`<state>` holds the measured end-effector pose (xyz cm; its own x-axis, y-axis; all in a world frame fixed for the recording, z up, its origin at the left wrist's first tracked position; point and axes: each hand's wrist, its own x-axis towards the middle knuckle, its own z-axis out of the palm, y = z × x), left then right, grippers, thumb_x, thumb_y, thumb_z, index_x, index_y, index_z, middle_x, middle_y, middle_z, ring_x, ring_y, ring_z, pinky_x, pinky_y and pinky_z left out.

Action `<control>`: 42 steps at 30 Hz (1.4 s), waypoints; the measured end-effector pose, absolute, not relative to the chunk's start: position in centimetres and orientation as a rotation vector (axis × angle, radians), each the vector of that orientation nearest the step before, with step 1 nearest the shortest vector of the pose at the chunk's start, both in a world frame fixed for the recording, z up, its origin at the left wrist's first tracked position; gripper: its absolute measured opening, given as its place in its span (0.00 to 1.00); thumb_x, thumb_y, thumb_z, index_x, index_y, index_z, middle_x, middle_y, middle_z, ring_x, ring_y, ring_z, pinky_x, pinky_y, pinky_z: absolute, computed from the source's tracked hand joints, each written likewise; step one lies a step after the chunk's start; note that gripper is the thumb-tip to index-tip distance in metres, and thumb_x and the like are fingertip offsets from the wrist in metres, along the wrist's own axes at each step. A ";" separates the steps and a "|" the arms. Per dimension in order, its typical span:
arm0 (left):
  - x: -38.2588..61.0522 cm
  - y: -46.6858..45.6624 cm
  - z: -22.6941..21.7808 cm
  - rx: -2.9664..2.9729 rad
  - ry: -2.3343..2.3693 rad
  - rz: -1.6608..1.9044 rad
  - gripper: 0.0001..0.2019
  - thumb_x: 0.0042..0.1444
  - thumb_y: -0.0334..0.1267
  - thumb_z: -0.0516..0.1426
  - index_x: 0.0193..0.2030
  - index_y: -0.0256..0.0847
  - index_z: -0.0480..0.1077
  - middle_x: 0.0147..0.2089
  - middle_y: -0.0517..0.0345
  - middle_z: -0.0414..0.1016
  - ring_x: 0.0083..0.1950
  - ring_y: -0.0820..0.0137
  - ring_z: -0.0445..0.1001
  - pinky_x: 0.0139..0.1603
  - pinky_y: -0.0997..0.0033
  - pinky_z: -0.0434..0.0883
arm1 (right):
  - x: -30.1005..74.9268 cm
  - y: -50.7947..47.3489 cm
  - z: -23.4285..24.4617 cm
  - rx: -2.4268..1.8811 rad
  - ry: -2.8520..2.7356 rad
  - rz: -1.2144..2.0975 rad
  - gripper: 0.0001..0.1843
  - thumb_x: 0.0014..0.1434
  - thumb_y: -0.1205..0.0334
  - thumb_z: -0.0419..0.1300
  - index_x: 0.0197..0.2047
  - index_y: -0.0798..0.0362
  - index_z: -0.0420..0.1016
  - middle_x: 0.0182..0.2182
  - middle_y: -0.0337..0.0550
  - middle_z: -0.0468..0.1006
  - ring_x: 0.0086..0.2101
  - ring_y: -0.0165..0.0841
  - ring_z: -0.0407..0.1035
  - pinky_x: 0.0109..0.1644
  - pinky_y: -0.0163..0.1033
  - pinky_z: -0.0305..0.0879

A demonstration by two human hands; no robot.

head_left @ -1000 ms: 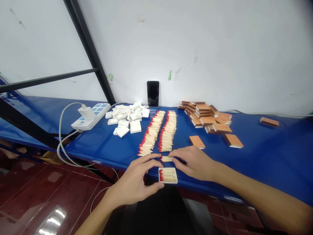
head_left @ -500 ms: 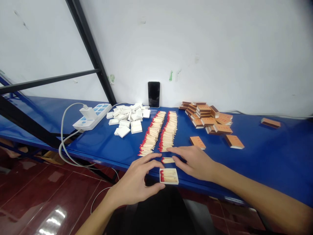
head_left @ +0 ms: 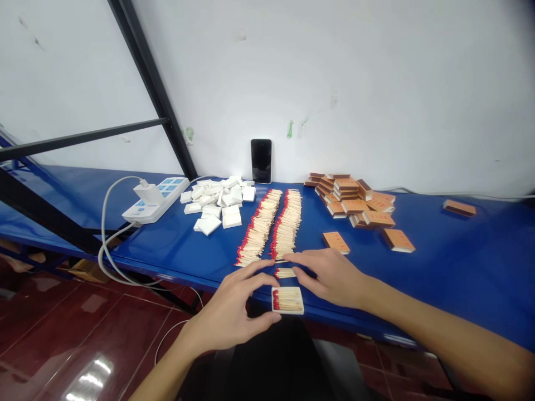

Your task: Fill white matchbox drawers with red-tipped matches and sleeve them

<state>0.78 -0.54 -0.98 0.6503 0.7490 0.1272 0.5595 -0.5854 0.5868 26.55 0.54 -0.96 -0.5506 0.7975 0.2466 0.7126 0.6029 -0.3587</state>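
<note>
left hand: thumb and finger gripping match tray by its left end | loose matches: just beyond tray | right hand: beyond tray, thumb and forefinger parted beside them | advice: gather lightly — heads aligned, tray level

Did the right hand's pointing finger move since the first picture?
Yes: the pointing finger of the right hand moved a little forward, closer to the phone.

Bare hands, bare forearms, dark clothing
</note>
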 end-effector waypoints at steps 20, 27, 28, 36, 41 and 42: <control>0.8 -0.4 -1.1 2.372 1.026 0.482 0.18 0.56 0.42 0.64 0.54 0.52 0.72 0.72 0.56 0.61 0.70 0.54 0.64 0.69 0.53 0.64 | 26.6 0.5 -0.8 -1.198 -2.477 0.335 0.17 0.69 0.63 0.51 0.56 0.50 0.77 0.39 0.45 0.83 0.38 0.37 0.77 0.42 0.39 0.67; 0.7 -0.5 -0.9 2.377 1.022 0.494 0.18 0.56 0.42 0.65 0.53 0.51 0.72 0.71 0.56 0.63 0.69 0.54 0.66 0.68 0.54 0.65 | 26.7 0.6 -0.9 -1.199 -2.482 0.333 0.17 0.70 0.62 0.52 0.56 0.51 0.77 0.40 0.46 0.83 0.39 0.38 0.78 0.43 0.39 0.67; 0.7 -0.5 -0.9 2.376 1.020 0.497 0.18 0.56 0.42 0.65 0.53 0.51 0.72 0.71 0.56 0.63 0.68 0.54 0.66 0.68 0.55 0.65 | 26.6 0.6 -0.9 -1.198 -2.485 0.332 0.17 0.70 0.62 0.52 0.56 0.50 0.77 0.40 0.45 0.83 0.39 0.37 0.78 0.43 0.39 0.67; 0.8 -0.6 -0.9 2.364 1.006 0.505 0.18 0.56 0.41 0.65 0.53 0.50 0.72 0.69 0.56 0.64 0.67 0.56 0.68 0.67 0.58 0.65 | 26.6 0.6 -0.8 -1.202 -2.496 0.340 0.17 0.70 0.63 0.52 0.56 0.50 0.77 0.39 0.44 0.83 0.38 0.37 0.77 0.42 0.38 0.66; 0.8 -0.5 -1.1 2.360 1.012 0.499 0.17 0.56 0.41 0.65 0.53 0.51 0.72 0.70 0.57 0.63 0.67 0.57 0.68 0.67 0.58 0.65 | 26.6 0.7 -0.9 -1.191 -2.503 0.333 0.17 0.70 0.62 0.51 0.54 0.51 0.78 0.38 0.46 0.83 0.38 0.36 0.77 0.41 0.37 0.65; 0.8 -0.4 -1.1 2.361 1.016 0.494 0.17 0.56 0.41 0.65 0.53 0.51 0.72 0.70 0.57 0.63 0.67 0.56 0.67 0.67 0.58 0.65 | 26.7 0.6 -0.9 -1.191 -2.503 0.334 0.17 0.70 0.62 0.51 0.55 0.51 0.78 0.38 0.45 0.83 0.38 0.36 0.77 0.41 0.37 0.65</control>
<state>0.83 -0.40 -1.10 0.6524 0.7477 0.1235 0.5587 -0.5846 0.5882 26.66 0.64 -0.89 -0.5864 0.7828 0.2082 0.7009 0.6192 -0.3540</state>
